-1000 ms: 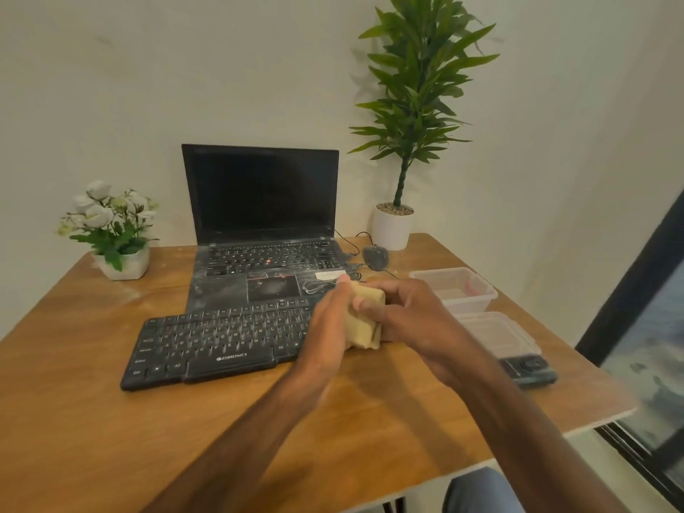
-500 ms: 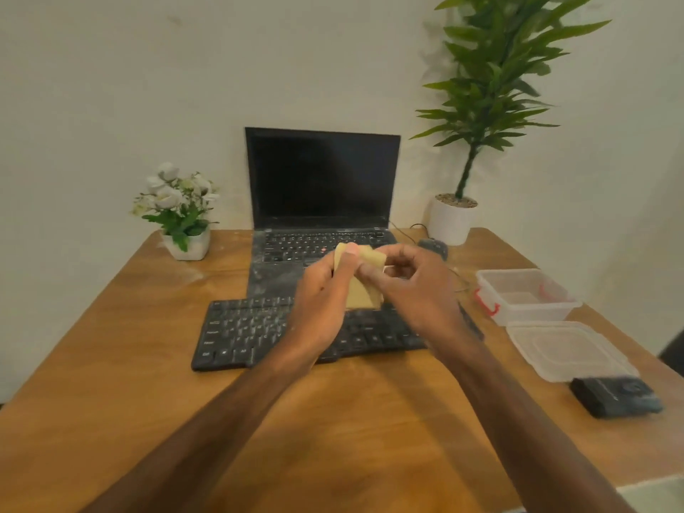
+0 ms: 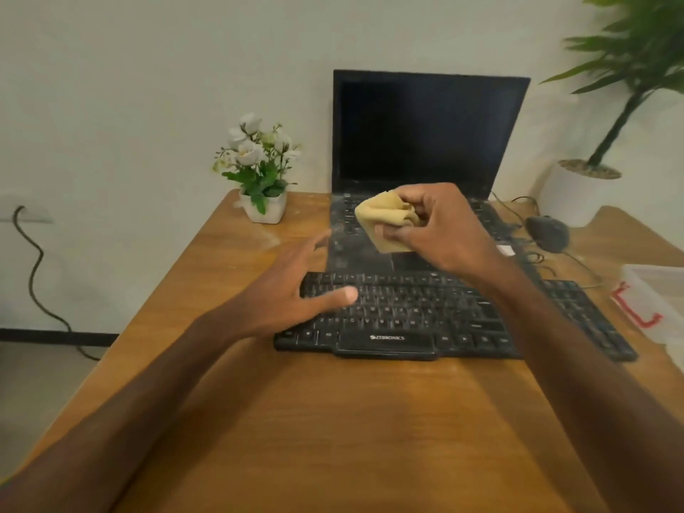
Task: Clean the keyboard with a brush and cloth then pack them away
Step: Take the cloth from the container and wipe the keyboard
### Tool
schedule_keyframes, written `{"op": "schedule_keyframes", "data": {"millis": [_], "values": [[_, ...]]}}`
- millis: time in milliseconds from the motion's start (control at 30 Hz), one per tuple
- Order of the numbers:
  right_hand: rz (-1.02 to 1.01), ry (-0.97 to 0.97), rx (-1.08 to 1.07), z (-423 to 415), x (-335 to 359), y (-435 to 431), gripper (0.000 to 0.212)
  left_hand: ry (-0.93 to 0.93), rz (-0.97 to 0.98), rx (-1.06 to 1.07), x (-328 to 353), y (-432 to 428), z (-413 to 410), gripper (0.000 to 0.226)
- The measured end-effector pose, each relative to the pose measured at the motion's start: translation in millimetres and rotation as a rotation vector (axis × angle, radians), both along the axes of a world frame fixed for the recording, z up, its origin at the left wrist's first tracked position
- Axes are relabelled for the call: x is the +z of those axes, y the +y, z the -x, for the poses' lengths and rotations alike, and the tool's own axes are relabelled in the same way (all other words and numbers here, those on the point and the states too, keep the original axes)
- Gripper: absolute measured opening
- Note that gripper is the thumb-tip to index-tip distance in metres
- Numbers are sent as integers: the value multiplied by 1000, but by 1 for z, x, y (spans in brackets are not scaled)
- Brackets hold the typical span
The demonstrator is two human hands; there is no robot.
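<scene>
Cable: dark, wavy, far left, off the table.

Table: wooden, with pale dust smears near back left corner.

Flowers: white blooms, green leaves, upright in small white planter; back left of table, just left of laptop.

Left hand: wide open, fingers straight and spread, thumb stretched out over the keys; nothing held. Placed over left end of keyboard; touching it or not, cannot tell.

Keyboard: black, dusty, flat on table at mid-scene, long side running left to right, just in front of laptop. "ZEBRONICS" printed on front edge. Right part crossed by right forearm.

Cloth: yellow, bunched, held up over laptop deck, behind keyboard.

Laptop: black, lid open, screen dark, deck dusty.

Right hand: fingers and thumb curled, pinching cloth at its right side, above laptop deck.

Mouse: dark, corded, on table just right of laptop.

Plant: tall, green, blurred, rising from white pot at back right.

Box: clear plastic, red clasp on near side, at right edge of table, just right of keyboard, partly out of frame.
</scene>
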State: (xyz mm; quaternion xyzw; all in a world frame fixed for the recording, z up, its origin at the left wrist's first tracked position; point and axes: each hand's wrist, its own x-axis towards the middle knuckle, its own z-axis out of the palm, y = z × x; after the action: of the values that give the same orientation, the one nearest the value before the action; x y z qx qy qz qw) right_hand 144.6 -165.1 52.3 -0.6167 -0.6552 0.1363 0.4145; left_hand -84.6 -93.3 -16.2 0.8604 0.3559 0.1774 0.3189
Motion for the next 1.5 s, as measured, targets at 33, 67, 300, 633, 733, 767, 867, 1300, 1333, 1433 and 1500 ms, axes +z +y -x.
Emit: {"op": "schedule_keyframes", "data": {"millis": [33, 67, 300, 633, 733, 767, 867, 1300, 1333, 1433, 1500], "values": [[-2, -48, 31, 6, -5, 6, 31, 64, 27, -17, -2, 2, 11, 120], [-2, -87, 61, 12, -11, 11, 32, 113, 67, -33, -5, 4, 21, 129], [19, -238, 140, 43, -30, 36, 46, 176, 104, -113, -17, 8, 52, 157], [-49, -299, 43, 83, -65, 41, 43, 94, 96, -120, -23, 15, 53, 177], [-24, -361, 93, 94, -69, 42, 39, 89, 77, -129, -24, 16, 53, 178], [-19, -355, 127, 94, -68, 41, 40, 90, 67, -129, -24, 17, 53, 178], [-27, -264, 256, 89, -62, 39, 54, 98, 54, -122, -26, 19, 53, 175], [357, -151, 509, 34, -41, 43, 42, 245, -132, -153, -28, 26, 54, 134], [383, -149, 517, 30, -39, 43, 42, 243, -137, -155, -28, 27, 53, 132], [484, -152, 498, 16, -30, 43, 42, 237, -136, -157, -30, 28, 53, 130], [521, -226, 480, 8, -19, 40, 43, 239, -131, -158, -30, 29, 53, 130]]}}
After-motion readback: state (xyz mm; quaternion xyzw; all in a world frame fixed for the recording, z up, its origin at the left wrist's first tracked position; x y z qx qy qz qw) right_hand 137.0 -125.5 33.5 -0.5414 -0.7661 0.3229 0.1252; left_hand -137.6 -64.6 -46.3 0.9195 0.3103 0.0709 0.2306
